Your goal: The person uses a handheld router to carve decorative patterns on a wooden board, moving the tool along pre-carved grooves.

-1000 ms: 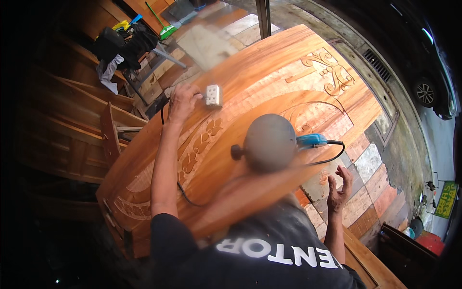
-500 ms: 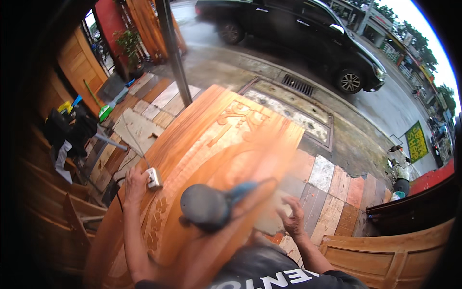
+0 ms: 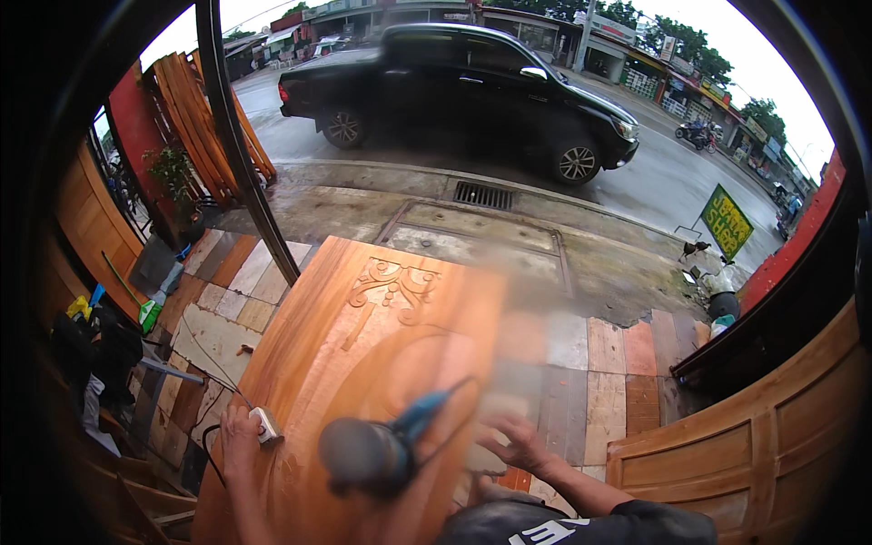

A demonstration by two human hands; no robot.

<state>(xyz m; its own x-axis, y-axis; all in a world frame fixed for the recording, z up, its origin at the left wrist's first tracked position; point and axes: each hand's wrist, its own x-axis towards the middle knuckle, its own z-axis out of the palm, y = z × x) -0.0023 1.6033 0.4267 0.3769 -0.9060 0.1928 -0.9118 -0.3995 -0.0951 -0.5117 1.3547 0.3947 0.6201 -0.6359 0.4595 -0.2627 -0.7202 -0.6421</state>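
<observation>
A carved wooden door panel [image 3: 338, 313] lies in front of me, with scrollwork cut into its far end. My left hand [image 3: 239, 438] is at its left edge, fingers closed around a white extension socket [image 3: 266, 427] with cords running from it. On the panel lies a blue power tool [image 3: 420, 413], apparently a grinder or sander, its round dark disc [image 3: 352, 454] facing up and its cord looping right. Neither hand touches the tool. My right hand [image 3: 515, 442] is beyond the panel's right edge, empty, with its fingers apart and slightly bent.
A metal post [image 3: 238, 145] rises beyond the panel's left side. Another panelled door [image 3: 745, 459] leans at the right. Mixed tiles [image 3: 607, 400] cover the floor. A black pickup truck [image 3: 454, 100] is on the road ahead; a drain grate [image 3: 483, 195] lies at the curb.
The view has tilted up and shifted, showing more of the street. My left hand stays on the socket. My right hand stays empty beside the panel, and the tool remains lying there.
</observation>
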